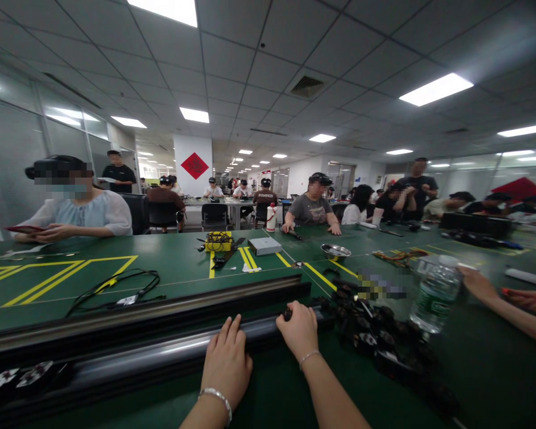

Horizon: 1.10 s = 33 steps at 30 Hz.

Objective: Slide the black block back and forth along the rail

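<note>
A long black metal rail (161,347) with a shiny top lies across the near part of the green table. My left hand (227,360) rests on it, fingers stretched out and lying flat over its top. Close to the rail's right end, my right hand (300,330) has its fingers curled in a pinch around a small black part (287,314), most of it hidden by the fingers. Round black pieces with pale, shiny faces (36,373) sit on the rail's left end. Just behind runs a second long rail (170,311), parallel to the first.
Right of my hands lie a heap of black parts (384,339) and a water bottle (435,295), beside a co-worker's hand (477,285). A black cable (116,292), yellow box (218,241), grey box (265,246) and metal bowl (336,251) stand farther back. People sit across the table.
</note>
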Motion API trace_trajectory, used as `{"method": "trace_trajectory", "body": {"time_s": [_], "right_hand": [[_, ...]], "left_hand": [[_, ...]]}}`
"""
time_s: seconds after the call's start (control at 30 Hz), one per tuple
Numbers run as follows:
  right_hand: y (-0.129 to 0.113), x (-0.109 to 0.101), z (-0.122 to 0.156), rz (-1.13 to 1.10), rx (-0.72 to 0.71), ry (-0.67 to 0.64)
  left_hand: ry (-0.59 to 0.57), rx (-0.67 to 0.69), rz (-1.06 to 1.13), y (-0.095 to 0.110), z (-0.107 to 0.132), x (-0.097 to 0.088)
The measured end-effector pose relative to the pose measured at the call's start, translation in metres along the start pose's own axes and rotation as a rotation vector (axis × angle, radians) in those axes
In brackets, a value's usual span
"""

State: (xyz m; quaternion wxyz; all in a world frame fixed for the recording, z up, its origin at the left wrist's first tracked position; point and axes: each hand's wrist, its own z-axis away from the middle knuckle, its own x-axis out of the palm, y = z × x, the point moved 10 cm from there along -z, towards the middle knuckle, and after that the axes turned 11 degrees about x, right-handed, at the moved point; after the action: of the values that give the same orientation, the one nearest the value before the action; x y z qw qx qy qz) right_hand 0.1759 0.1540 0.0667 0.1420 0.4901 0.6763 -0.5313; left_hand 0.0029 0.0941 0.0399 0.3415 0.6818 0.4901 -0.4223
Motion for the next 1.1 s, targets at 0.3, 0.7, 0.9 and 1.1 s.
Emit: {"method": "trace_trajectory", "body": {"time_s": [0.3,0.7,0.9,1.1], "right_hand": [[0.0,0.002,-0.002,0.057,-0.001,-0.065],[0.006,0.0,-0.003,0.024,0.037,-0.08],[0.009,0.0,-0.005,0.007,0.058,-0.076],[0.012,0.0,-0.005,0.044,0.075,-0.058]], "left_hand": [[0.004,-0.001,-0.007,0.0,0.0,0.001],[-0.027,-0.003,-0.018,0.0,0.0,0.0],[-0.036,-0.006,-0.013,0.0,0.0,0.001],[-0.039,-0.004,-0.017,0.0,0.0,0.001]]}}
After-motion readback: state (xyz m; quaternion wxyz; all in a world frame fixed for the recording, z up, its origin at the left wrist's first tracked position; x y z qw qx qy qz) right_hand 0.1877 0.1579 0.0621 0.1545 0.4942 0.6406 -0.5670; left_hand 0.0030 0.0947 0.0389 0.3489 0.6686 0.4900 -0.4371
